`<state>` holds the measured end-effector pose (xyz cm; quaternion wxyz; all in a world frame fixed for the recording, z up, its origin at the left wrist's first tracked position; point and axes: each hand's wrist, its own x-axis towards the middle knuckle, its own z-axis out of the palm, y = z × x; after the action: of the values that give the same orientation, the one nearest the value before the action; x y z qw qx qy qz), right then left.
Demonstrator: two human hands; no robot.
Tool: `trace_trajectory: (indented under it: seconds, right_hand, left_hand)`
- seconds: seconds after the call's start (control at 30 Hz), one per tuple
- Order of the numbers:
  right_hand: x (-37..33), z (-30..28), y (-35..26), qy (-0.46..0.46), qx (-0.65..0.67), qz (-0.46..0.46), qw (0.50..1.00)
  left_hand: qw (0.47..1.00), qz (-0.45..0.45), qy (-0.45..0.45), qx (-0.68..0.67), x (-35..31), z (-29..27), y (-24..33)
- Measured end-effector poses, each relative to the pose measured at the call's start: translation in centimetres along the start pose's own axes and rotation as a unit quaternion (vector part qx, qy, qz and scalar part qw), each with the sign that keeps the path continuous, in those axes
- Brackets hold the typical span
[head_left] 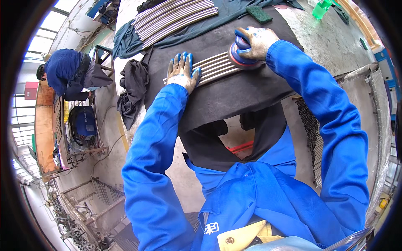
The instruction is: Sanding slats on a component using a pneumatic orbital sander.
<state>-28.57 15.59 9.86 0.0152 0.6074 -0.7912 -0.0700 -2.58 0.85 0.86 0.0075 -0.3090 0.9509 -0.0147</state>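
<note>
Several slim grey metal bars (214, 68) lie side by side on a dark cloth (247, 91) spread over the table. Flat on their left end rests my left hand (182, 72), gloved in white with blue on the fingers, which are stretched out. My right hand (262, 43), in a stained glove, is wrapped round a round sander-like tool (237, 58) with a blue and purplish body. The tool sits on the right part of the bars and hides what is under it. A dark green scouring pad (259, 14) lies on the cloth beyond my right hand.
More metal bars (173, 19) lie on a teal cloth (127, 39) at the back. Crumpled dark fabric (133, 79) hangs at the table's left edge. A green bottle (321, 9) stands far right. At left, another person (67, 73) bends beside a blue machine (83, 122).
</note>
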Motion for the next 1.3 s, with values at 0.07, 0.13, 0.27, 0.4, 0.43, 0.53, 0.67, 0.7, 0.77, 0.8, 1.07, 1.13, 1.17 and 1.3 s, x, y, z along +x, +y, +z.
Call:
trace_trajectory:
  seconds: [0.07,0.13,0.27,0.4,0.43,0.53,0.67,0.7,0.77,0.8,1.07,1.13,1.17,1.3]
  right_hand:
    - [0.1,-0.1,-0.3,0.002,0.001,-0.006,1.0]
    - [0.3,-0.3,-0.7,-0.002,0.001,-0.004,1.0]
    - [0.5,-0.7,-1.6,-0.009,0.002,-0.002,1.0]
    - [0.6,-0.9,-2.4,0.001,0.009,-0.011,1.0]
    - [0.6,-1.2,-2.8,0.001,0.008,-0.012,1.0]
    - [0.2,-2.3,-3.9,-0.03,0.027,-0.015,0.999]
    - [0.4,-2.4,-4.1,-0.034,0.034,-0.015,0.999]
    - [0.4,-2.3,-4.2,-0.032,0.035,-0.015,0.999]
    - [0.5,-2.2,-4.2,-0.029,0.036,-0.015,0.999]
    - [0.5,-2.2,-4.1,-0.029,0.03,-0.014,0.999]
    - [1.3,-1.2,-2.4,-0.022,0.016,0.009,1.0]
    - [1.6,-1.2,-2.5,-0.022,0.016,0.006,1.0]
    - [1.7,-1.3,-2.6,-0.022,0.014,0.005,1.0]
    - [2.1,-1.1,-2.7,-0.015,0.007,0.001,1.0]
  left_hand:
    - [1.0,0.004,0.005,0.004,0.1,0.1,-0.2]
    - [1.0,0.002,0.001,0.004,0.2,0.0,-0.1]
    - [1.0,-0.007,-0.008,0.008,0.4,-0.1,-0.1]
    - [0.999,-0.011,0.008,0.04,0.8,0.2,-0.3]
    - [0.999,-0.012,0.009,0.039,0.9,0.2,-0.3]
    - [0.999,-0.013,0.006,0.038,1.0,0.3,-0.4]
    - [1.0,-0.01,0.007,0.022,1.3,0.2,-0.5]
    - [1.0,-0.008,0.007,0.015,1.3,0.2,-0.6]
    - [1.0,-0.007,0.007,0.007,1.2,0.3,-0.6]
    - [1.0,-0.007,0.007,-0.018,1.0,0.3,-0.5]
    - [0.998,0.039,0.04,0.0,-0.8,0.6,1.1]
    - [0.998,0.037,0.043,0.0,-0.7,0.9,0.8]
    - [0.998,0.037,0.048,-0.001,-0.6,1.0,0.7]
    - [0.998,0.035,0.054,-0.005,0.1,1.0,0.3]
